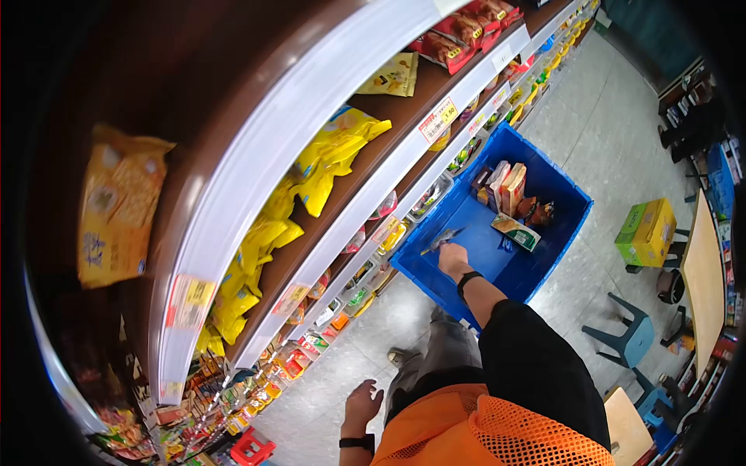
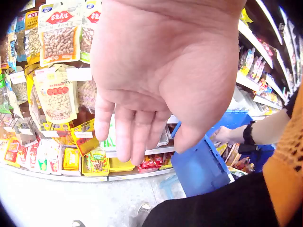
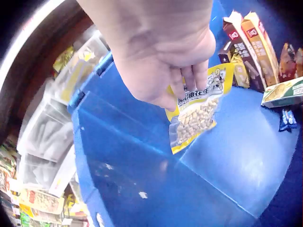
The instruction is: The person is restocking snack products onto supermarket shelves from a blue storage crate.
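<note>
My right hand (image 1: 452, 259) reaches down inside a blue plastic bin (image 1: 483, 286). Between its thumb and fingers it pinches a bag of peanuts (image 3: 196, 116), yellow-edged with a clear window. The bag hangs over the bin floor, near one wall. Snack boxes (image 3: 259, 47) stand upright against the bin's far side, with a green-and-white box (image 1: 516, 232) and a small blue packet (image 3: 287, 120) lying in front. Away from the bin, my left hand (image 2: 165, 71) hangs beside the body with its fingers extended, holding nothing.
Shelves on the left carry yellow snack bags (image 1: 268, 225), red packets (image 1: 454, 45) and clear tubs. Hanging nut bags (image 2: 59, 40) line a rack by the left hand. On the right stand a blue-grey stool (image 1: 626, 332), a green-yellow carton (image 1: 646, 231) and a wooden table (image 1: 703, 272).
</note>
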